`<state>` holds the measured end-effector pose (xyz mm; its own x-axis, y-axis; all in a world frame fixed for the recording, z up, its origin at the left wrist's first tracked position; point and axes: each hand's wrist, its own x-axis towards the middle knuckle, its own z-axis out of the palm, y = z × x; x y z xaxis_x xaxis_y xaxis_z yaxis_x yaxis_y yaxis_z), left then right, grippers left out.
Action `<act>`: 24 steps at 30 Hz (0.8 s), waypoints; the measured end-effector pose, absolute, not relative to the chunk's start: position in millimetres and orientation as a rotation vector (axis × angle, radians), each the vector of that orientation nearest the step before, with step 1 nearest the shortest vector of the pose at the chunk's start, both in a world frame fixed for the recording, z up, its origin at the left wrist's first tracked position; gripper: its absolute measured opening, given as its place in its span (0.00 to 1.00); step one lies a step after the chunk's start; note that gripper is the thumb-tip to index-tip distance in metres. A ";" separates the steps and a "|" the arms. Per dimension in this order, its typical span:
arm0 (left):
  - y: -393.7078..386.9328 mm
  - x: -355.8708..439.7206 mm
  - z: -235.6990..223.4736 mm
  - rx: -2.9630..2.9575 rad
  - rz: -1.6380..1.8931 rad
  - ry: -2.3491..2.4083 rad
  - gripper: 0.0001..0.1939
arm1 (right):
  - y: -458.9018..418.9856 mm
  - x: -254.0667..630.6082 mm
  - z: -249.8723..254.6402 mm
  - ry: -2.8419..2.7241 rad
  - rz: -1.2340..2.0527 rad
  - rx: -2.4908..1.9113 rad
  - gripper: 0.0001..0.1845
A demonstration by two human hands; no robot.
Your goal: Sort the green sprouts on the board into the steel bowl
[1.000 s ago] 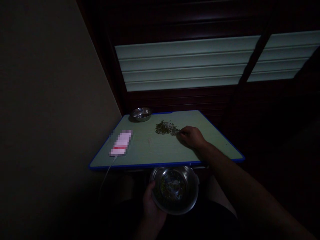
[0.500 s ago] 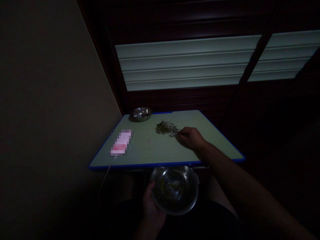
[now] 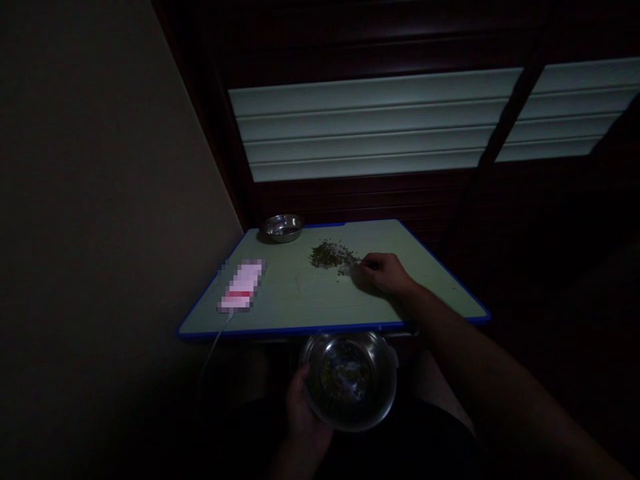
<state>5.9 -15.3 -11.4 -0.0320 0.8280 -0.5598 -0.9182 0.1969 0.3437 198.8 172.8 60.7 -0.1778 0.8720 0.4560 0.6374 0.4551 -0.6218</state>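
Observation:
My left hand [image 3: 306, 413] grips the left rim of a shiny metal bowl [image 3: 373, 413], thumb over the edge, below the table's front side. Some small greenish grains show inside that bowl. On the table lies a loose heap of small dark-green grains [image 3: 327, 255], perhaps beans. At the heap's right edge my right hand [image 3: 384, 272] is closed in a pinch. Something pale and see-through [image 3: 351, 268] shows at its fingertips, too dim and blurred for me to name.
The pale green table [image 3: 280, 300] has a blue edge. A smaller metal bowl [image 3: 283, 230] stands at its back left corner. A blurred-out phone [image 3: 243, 287] with a white cable [image 3: 216, 343] lies at the left. Behind is a dark wooden front with pale slats [image 3: 370, 127].
My right hand has shifted very slightly at the heap's edge, and the pale thing at its fingertips has moved a little. My left hand and its bowl stay put.

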 end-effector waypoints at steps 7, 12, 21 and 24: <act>-17.0 5.8 -9.1 -0.137 1.375 0.807 0.11 | 173.3 199.0 59.6 -1.939 0.369 -1.306 0.08; -16.0 5.6 -11.2 -0.149 1.382 0.816 0.10 | 172.0 199.0 62.2 -1.945 0.284 -1.365 0.10; -16.5 5.8 -11.9 -0.147 1.385 0.821 0.10 | 172.0 199.0 62.5 -1.939 0.271 -1.356 0.08; -17.1 6.0 -11.7 -0.126 1.402 0.799 0.10 | 171.8 198.3 62.2 -1.958 0.285 -1.353 0.08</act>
<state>6.0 -17.1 -11.7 -0.0415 0.8252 -0.5634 -0.9054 0.2074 0.3705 198.3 171.8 62.2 -0.1820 0.8808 0.4371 0.7196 0.4223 -0.5512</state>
